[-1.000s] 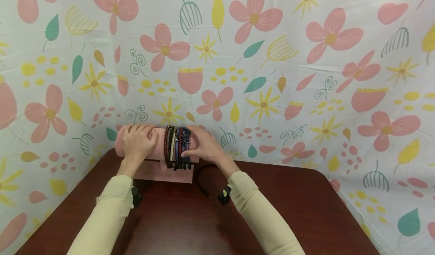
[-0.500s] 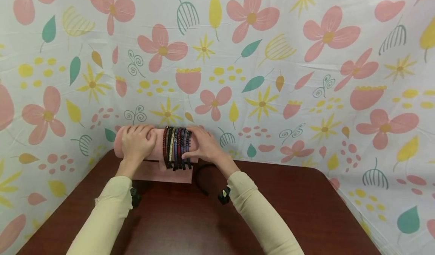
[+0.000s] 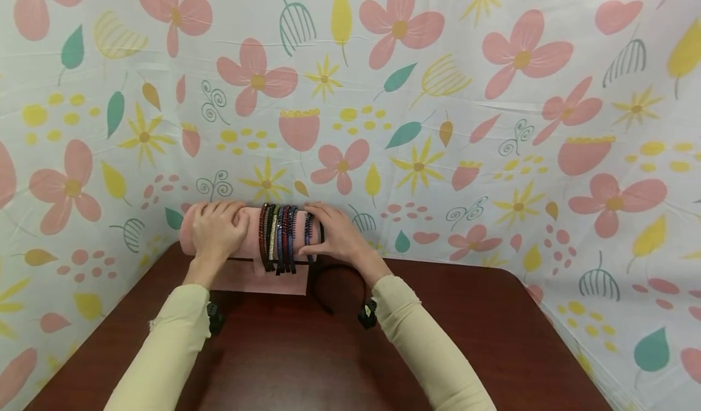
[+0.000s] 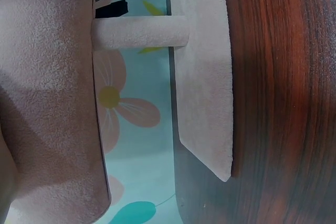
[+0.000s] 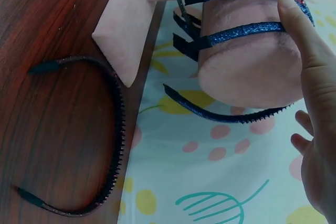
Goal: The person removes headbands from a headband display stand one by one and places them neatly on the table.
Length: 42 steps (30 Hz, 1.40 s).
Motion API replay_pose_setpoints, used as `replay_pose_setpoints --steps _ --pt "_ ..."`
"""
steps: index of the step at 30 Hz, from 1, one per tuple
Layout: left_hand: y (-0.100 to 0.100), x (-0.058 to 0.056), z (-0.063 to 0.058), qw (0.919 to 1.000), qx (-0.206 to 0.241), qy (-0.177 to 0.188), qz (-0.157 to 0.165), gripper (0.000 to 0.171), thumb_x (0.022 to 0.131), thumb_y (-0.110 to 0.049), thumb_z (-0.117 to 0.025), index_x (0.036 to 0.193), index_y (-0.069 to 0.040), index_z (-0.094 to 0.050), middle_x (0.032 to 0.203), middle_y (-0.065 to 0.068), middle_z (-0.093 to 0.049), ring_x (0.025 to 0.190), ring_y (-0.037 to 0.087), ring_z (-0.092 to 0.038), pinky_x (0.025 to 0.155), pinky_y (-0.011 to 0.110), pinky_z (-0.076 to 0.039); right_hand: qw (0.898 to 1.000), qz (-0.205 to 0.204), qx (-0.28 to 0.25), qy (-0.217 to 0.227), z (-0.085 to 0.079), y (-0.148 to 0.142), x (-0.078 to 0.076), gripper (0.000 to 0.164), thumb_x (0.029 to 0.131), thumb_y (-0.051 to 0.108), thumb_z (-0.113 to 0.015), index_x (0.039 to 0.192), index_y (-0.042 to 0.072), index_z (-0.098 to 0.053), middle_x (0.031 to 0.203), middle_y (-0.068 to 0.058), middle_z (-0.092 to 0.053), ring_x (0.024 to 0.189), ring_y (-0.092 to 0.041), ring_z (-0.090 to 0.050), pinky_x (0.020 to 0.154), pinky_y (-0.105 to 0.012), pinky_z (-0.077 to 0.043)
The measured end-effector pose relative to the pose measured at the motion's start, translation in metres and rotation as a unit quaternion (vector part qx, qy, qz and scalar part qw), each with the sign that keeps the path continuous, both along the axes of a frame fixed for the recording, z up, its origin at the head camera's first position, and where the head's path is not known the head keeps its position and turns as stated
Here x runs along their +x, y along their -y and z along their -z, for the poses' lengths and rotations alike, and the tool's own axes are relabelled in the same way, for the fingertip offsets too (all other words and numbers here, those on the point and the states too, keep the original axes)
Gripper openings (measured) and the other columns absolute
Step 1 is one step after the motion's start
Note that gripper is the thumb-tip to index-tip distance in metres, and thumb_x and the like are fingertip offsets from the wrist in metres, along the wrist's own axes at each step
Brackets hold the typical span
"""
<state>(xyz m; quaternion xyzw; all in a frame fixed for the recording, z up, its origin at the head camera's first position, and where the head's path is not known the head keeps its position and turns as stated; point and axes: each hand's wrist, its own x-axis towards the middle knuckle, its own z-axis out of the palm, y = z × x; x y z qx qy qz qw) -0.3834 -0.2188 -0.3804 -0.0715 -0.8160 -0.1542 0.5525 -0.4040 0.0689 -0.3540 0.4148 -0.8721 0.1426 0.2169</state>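
A pink plush headband holder (image 3: 251, 228), a padded roll on a stem and flat base, stands near the table's back edge. Over the roll's left end curl the fingers of my left hand (image 3: 219, 231), gripping it. Several glittery headbands (image 3: 279, 234) sit side by side round the roll's middle. At its right end is my right hand (image 3: 342, 237), fingers behind and thumb in front. In the right wrist view, the thumb touches a blue glitter headband (image 5: 244, 31) round the roll's end. A dark blue toothed headband (image 5: 226, 116) hangs just past that end; its far side is hidden behind the hand.
A black toothed headband (image 5: 115, 124) lies on the dark wooden table (image 3: 285, 362), right of the holder's base (image 4: 205, 87). A floral cloth (image 3: 350, 94) hangs close behind the holder.
My right hand has slid right along the roll, drawing end headbands away from the group and opening a gap of bare pink. My left hand keeps its grip.
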Motion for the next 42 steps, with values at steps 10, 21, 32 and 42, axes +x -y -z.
replay_pose_setpoints --steps 10,21,32,42 --pt "-0.002 0.002 0.001 0.9999 0.000 0.012 0.001 0.036 0.091 -0.034 -0.051 0.097 -0.011 -0.078 0.101 0.009 -0.076 0.097 0.034 -0.067 0.101 0.053 -0.041 0.999 -0.004 -0.041 0.010 0.005 -0.005 0.002 0.095 0.077 0.058 -0.076 0.153 0.015 -0.039 0.150 -0.013 -0.045 0.136 -0.028 -0.046 0.111 -0.052 -0.040" --pt "-0.002 0.001 0.002 1.0000 -0.003 0.009 -0.002 0.035 0.091 -0.034 -0.051 0.097 -0.011 -0.078 0.100 0.009 -0.076 0.097 0.034 -0.067 0.100 0.054 -0.042 0.994 -0.015 -0.074 0.085 0.009 -0.001 0.003 0.093 0.080 0.048 -0.078 0.155 0.017 -0.035 0.150 -0.016 -0.035 0.129 -0.027 -0.048 0.099 -0.046 -0.050" --pt "-0.001 -0.001 0.004 1.0000 -0.007 0.002 0.000 0.038 0.091 -0.035 -0.050 0.096 -0.010 -0.078 0.100 0.010 -0.076 0.095 0.035 -0.068 0.099 0.055 -0.043 0.995 0.025 -0.080 0.063 0.007 -0.007 0.006 0.087 0.081 0.052 -0.075 0.155 0.030 -0.035 0.148 -0.008 -0.037 0.131 -0.032 -0.037 0.099 -0.051 -0.044" --pt "0.000 0.001 0.001 1.0000 -0.002 -0.006 0.000 0.036 0.090 -0.033 -0.051 0.096 -0.010 -0.078 0.099 0.010 -0.077 0.094 0.036 -0.068 0.100 0.054 -0.042 0.995 0.075 -0.049 0.048 0.010 -0.033 0.010 0.086 0.081 0.057 -0.072 0.154 0.027 -0.038 0.148 -0.003 -0.042 0.131 -0.032 -0.038 0.105 -0.059 -0.037"
